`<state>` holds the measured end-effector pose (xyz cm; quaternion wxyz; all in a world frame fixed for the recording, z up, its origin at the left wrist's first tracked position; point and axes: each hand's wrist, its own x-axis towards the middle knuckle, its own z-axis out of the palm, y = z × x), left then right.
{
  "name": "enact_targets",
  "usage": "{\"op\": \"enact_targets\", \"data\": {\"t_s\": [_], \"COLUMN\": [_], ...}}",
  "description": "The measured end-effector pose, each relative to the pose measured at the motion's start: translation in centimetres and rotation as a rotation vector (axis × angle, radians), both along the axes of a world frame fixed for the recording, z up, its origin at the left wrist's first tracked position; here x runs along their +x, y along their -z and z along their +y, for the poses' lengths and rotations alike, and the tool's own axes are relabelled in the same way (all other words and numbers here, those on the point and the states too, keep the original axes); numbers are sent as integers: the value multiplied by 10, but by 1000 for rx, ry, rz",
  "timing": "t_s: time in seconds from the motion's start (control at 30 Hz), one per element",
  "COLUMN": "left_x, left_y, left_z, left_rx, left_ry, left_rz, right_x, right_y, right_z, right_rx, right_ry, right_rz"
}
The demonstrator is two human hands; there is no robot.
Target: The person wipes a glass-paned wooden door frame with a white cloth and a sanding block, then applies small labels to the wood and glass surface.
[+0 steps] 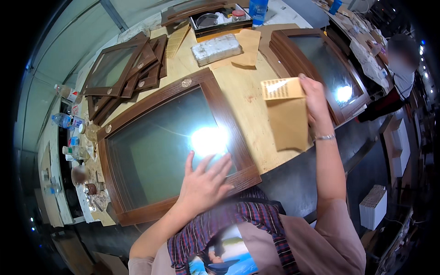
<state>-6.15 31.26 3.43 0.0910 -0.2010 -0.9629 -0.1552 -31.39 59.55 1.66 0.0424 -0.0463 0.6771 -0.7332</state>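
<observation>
A dark brown wooden cabinet door with a glass pane (156, 146) lies on the worktable in front of me. My left hand (206, 178) is over the lower right part of its glass, fingers spread and nothing held; whether the palm touches cannot be made out. In my right hand (314, 98) is a folded sheet of tan sandpaper (288, 121), gripped by its right edge above the table's right side. Its top flap shows printed backing. Round pale spots mark the upper corners of the door frame.
More glass-paned doors (117, 68) lie piled at the far left, and another stack (321, 59) at the right. A whitish block (216, 49) rests on tan sheets, before an open box (221, 20). Plastic bottles (68, 120) line the left edge. Another person (403, 59) is at far right.
</observation>
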Motion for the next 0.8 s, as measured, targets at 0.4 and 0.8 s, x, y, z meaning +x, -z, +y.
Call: {"op": "enact_targets", "data": {"t_s": [0.4, 0.8], "left_x": [6, 33], "left_y": [16, 13], "left_z": [-12, -39], "left_rx": [195, 248], "left_ry": [47, -100], "left_rz": [14, 134], "right_x": [-211, -2], "right_y": [102, 31], "right_z": [-140, -160], "right_rx": [295, 641], "right_ry": [97, -537], "right_rz": [38, 169]}}
